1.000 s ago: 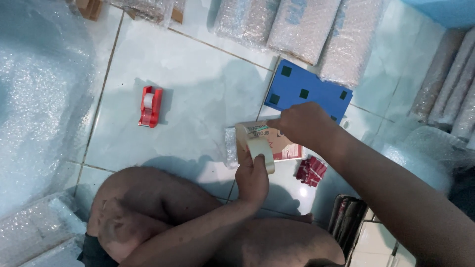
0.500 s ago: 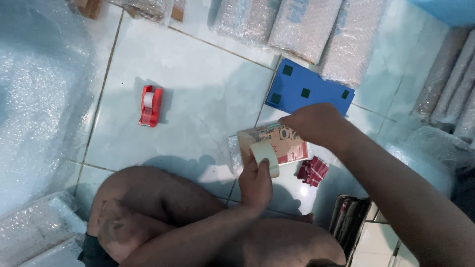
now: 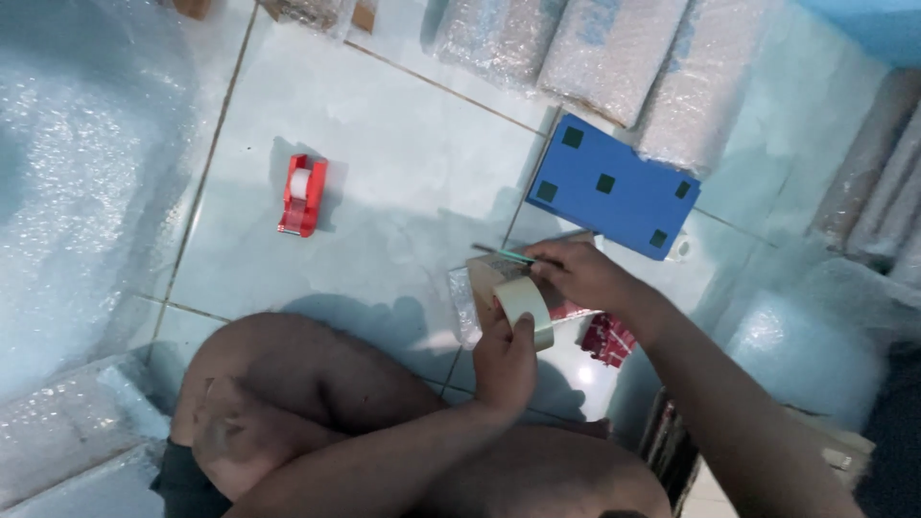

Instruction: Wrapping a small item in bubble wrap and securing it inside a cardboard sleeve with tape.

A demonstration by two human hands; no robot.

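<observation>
Bubble wrap covers the small box that lies on the pale tiled floor, just in front of the person's bent knees. The left hand grasps a roll of tape and holds it upright, touching the box. The right hand is closed on a thin green tool, probably a cutter, at the far edge of the box. To do this step well, I think the roll should be kept tight so the tape stays stretched, and the blade should go across the tape only, away from the fingers of the other hand. A red tape dispenser lies well apart on the left; a blue stool stands just behind the box.
</observation>
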